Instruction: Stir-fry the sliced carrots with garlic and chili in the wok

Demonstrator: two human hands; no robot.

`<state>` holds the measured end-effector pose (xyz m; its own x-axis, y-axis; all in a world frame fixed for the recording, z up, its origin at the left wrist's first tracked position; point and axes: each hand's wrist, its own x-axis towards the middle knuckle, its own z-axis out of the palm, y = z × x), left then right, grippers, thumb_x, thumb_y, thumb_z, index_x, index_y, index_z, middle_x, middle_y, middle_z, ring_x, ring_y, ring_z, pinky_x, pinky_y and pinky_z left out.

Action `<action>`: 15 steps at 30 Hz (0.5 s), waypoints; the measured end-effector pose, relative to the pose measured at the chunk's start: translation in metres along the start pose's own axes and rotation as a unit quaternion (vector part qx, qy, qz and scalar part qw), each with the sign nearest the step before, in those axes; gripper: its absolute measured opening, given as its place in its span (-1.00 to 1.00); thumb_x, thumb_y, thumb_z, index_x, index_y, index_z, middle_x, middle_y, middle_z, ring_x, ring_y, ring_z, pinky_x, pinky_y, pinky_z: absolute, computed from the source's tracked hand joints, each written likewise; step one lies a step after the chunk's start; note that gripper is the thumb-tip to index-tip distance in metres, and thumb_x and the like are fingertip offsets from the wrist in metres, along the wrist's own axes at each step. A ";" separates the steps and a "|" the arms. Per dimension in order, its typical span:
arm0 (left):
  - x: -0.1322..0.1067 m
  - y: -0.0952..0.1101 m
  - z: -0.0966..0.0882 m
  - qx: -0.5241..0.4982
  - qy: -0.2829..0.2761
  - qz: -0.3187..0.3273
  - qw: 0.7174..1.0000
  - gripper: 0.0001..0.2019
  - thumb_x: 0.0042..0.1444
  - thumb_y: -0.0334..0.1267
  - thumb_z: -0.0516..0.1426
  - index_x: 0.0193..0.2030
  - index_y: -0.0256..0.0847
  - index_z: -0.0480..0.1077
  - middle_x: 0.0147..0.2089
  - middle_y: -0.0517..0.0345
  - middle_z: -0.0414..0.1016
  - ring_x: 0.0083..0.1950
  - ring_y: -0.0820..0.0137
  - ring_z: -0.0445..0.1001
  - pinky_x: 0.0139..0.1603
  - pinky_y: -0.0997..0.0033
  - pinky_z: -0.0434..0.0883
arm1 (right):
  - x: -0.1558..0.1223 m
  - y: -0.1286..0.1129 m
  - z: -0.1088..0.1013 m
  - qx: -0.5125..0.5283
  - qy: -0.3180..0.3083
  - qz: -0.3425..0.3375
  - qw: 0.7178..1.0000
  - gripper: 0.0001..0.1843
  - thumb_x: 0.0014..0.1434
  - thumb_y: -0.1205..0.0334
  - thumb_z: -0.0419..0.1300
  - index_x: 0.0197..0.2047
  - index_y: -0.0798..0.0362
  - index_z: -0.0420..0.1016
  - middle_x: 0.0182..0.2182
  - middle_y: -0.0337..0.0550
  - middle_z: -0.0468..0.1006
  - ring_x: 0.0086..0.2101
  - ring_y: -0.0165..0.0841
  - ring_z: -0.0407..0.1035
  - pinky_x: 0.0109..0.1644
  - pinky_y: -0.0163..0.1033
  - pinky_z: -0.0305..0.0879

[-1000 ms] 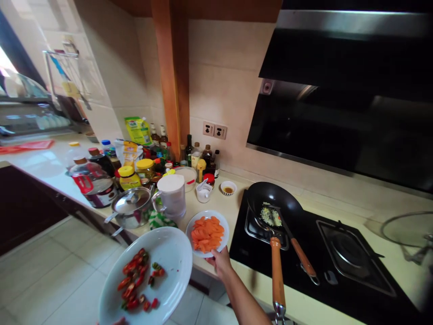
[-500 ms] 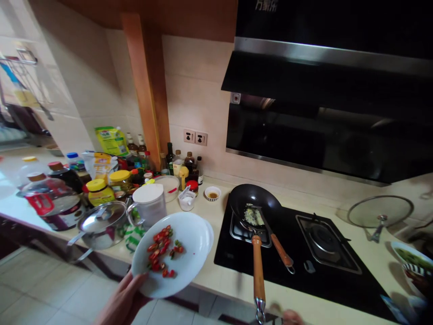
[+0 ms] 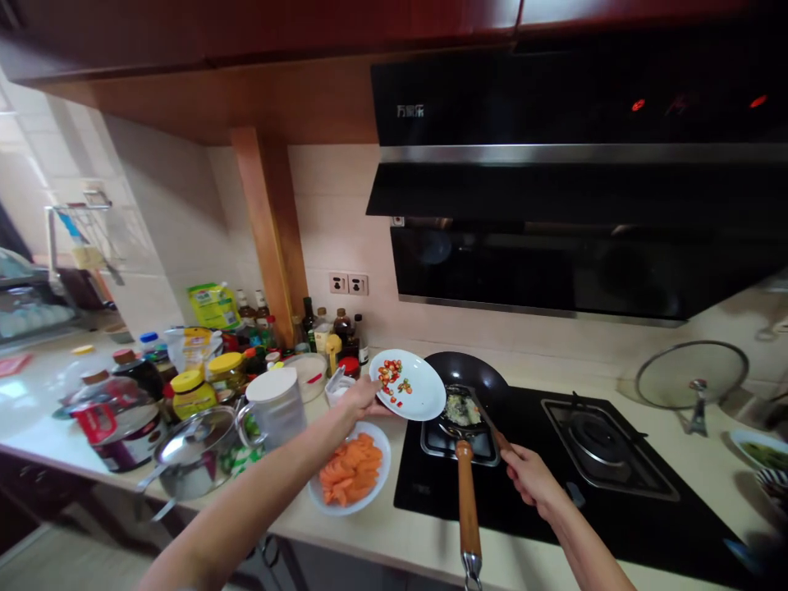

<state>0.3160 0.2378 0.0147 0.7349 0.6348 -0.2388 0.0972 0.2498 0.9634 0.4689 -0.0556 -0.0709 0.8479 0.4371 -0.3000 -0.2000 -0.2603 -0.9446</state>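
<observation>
My left hand grips the edge of a white plate, tilted beside the wok's left rim. Chopped red chillies lie on its left side. The black wok stands on the left burner, its wooden handle pointing toward me. Pale chopped bits that look like garlic sit in oil at its bottom. My right hand is closed around the wooden handle of a spatula, whose blade rests in the wok. Below the plate, a bowl of sliced carrots stands on the counter.
A clear pitcher with a white lid, a steel pot and several jars and bottles crowd the left counter. The range hood hangs over the black hob. A glass lid leans at the right wall.
The plate of chillies has moved up and right to the wok's edge, uncovering the carrots. My right hand has come up from below and taken hold of the spatula.
</observation>
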 end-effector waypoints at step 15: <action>0.061 0.030 0.094 0.343 -0.032 0.035 0.938 -0.75 0.20 -0.37 0.02 0.01 -0.36 0.29 -0.35 0.09 0.51 -0.41 0.40 0.51 -0.37 0.35 0.50 | -0.040 -0.053 -0.011 0.056 -0.108 -0.116 0.986 -0.41 0.04 -0.02 0.12 0.11 0.05 0.31 -0.71 -0.51 0.08 -0.76 -0.62 -0.17 -0.74 -0.47 -0.34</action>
<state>0.4265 0.2151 0.0403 0.7918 0.5818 -0.1856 0.4409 -0.3344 0.8329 0.4509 -0.0689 -0.0071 0.7557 0.6494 -0.0847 -0.0765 -0.0409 -0.9962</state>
